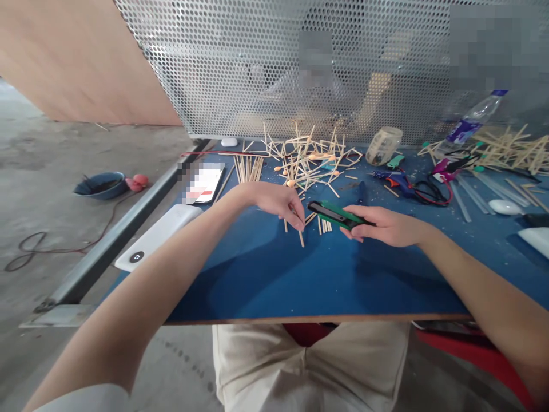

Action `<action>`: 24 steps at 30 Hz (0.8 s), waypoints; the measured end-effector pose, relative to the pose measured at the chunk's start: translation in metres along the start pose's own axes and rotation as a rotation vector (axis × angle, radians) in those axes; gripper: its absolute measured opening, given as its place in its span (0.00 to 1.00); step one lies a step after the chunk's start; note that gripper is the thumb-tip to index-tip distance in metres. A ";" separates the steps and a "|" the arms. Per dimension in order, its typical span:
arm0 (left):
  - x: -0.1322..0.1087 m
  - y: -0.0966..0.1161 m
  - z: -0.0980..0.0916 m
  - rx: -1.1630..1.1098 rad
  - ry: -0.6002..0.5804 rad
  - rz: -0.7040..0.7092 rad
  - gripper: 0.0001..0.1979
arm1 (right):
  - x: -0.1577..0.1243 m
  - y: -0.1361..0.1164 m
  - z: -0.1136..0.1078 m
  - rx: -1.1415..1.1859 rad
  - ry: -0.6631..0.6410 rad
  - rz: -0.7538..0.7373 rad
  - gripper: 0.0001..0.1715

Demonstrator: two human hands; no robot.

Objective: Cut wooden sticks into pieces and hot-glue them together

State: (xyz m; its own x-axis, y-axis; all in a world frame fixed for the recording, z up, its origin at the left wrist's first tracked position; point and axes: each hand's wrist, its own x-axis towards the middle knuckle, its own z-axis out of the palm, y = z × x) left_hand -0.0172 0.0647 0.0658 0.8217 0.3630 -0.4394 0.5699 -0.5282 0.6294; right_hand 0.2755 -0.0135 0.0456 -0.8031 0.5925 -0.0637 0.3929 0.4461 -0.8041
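Observation:
My left hand (pixel 278 201) is closed in a pinch, its fingertips on a short thin wooden stick (pixel 302 239) just above or on the blue table. My right hand (pixel 384 226) grips a green and black utility knife (pixel 337 215), whose front end points left toward the pinched stick. Whether its blade is out, I cannot tell. Several short cut sticks (pixel 325 225) lie side by side between the hands. Behind my left hand is a row of longer sticks (pixel 249 169). Beyond them stands a tangle of joined sticks (pixel 306 157) with orange blobs at some joints.
A white power bank (pixel 158 237) and a phone (pixel 205 182) lie at left. Toward the right are a clear jar (pixel 385 146), a blue glue gun (pixel 398 184), clear glue sticks (pixel 474 194) and a water bottle (pixel 474 119). A perforated metal screen (pixel 257 74) borders the table's back.

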 end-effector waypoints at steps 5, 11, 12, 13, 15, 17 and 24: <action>-0.003 -0.003 0.011 -0.052 -0.129 -0.019 0.16 | -0.005 0.003 -0.005 -0.079 -0.041 0.030 0.24; -0.001 -0.006 0.017 -0.074 -0.167 -0.065 0.15 | 0.005 -0.001 0.008 -0.277 -0.012 -0.006 0.30; -0.002 -0.007 0.017 -0.085 -0.170 -0.078 0.16 | 0.006 -0.001 0.011 -0.293 -0.012 -0.022 0.30; -0.002 -0.008 0.017 -0.094 -0.169 -0.089 0.16 | 0.007 -0.001 0.013 -0.311 -0.018 -0.036 0.30; -0.003 -0.010 0.018 -0.098 -0.167 -0.096 0.16 | 0.008 0.000 0.017 -0.355 -0.039 -0.047 0.29; -0.004 -0.010 0.019 -0.088 -0.159 -0.076 0.15 | 0.008 0.000 0.019 -0.394 -0.059 -0.044 0.29; -0.002 -0.011 0.019 -0.051 -0.135 -0.055 0.14 | 0.010 0.000 0.021 -0.421 -0.076 -0.011 0.29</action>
State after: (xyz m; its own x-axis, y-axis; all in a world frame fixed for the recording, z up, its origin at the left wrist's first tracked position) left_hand -0.0257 0.0548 0.0473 0.7831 0.2822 -0.5542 0.6165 -0.4692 0.6323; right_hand 0.2582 -0.0221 0.0327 -0.8329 0.5420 -0.1121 0.5199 0.6967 -0.4943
